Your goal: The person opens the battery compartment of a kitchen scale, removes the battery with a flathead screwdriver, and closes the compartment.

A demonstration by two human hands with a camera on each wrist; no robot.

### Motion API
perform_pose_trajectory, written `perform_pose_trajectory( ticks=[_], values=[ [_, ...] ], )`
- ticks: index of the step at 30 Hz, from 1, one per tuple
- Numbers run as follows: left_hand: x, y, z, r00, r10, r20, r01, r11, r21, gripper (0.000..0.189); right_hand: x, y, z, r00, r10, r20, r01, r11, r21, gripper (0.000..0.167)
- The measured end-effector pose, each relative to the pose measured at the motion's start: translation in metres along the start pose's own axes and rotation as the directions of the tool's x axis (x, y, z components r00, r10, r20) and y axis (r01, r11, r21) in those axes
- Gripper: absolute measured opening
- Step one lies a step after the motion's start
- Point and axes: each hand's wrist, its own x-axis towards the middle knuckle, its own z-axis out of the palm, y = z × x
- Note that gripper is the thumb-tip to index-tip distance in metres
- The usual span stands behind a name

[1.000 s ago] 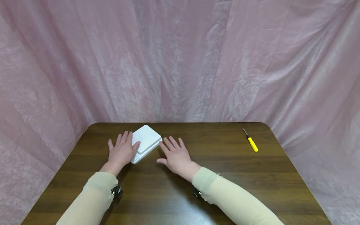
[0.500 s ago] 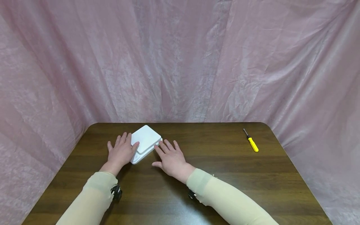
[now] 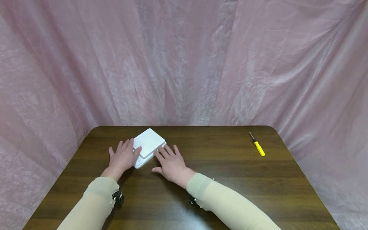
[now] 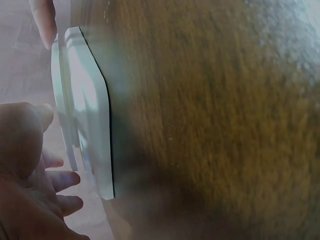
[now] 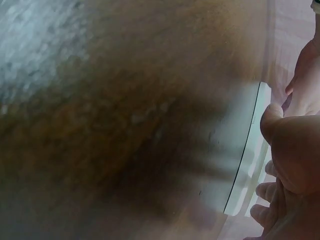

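1. head view: a white two-tier slab point(image 3: 149, 142) lies askew on the brown wooden bench point(image 3: 258, 185), left of the middle and near the far edge.
2. head view: the left hand point(image 3: 122, 158) is at the slab's left side, fingers straight and spread, thumb over the top tier's edge. the right hand point(image 3: 172, 166) is at its near right side, fingers extended, fingertips at the rim. the hands are apart, the slab between them, neither curled round it.
3. head view: a yellow-handled screwdriver point(image 3: 259, 148) lies near the bench's far right corner, its tip toward the far edge; a pink curtain point(image 3: 184, 64) hangs behind.
4. left wrist view: the slab shows side-on, the left hand's spread fingers beside it.
5. right wrist view: the right hand's thumb overlaps the slab; whether its fingertips press, i cannot tell.
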Motion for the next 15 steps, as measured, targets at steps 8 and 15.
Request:
perform_pose_trajectory(
  ticks=[8,15],
  values=[
    [-0.002,0.001,-0.001,1.0,-0.001,-0.003,0.001,1.0,-0.017,0.079,0.005,-0.002,0.005,1.0,-0.014,-0.026,0.015,1.0,0.011,0.079],
    [-0.002,0.003,-0.001,1.0,0.005,-0.004,-0.005,1.0,-0.028,0.079,0.01,-0.002,0.014,0.999,-0.019,-0.031,0.018,1.0,-0.012,0.08]
  ],
)
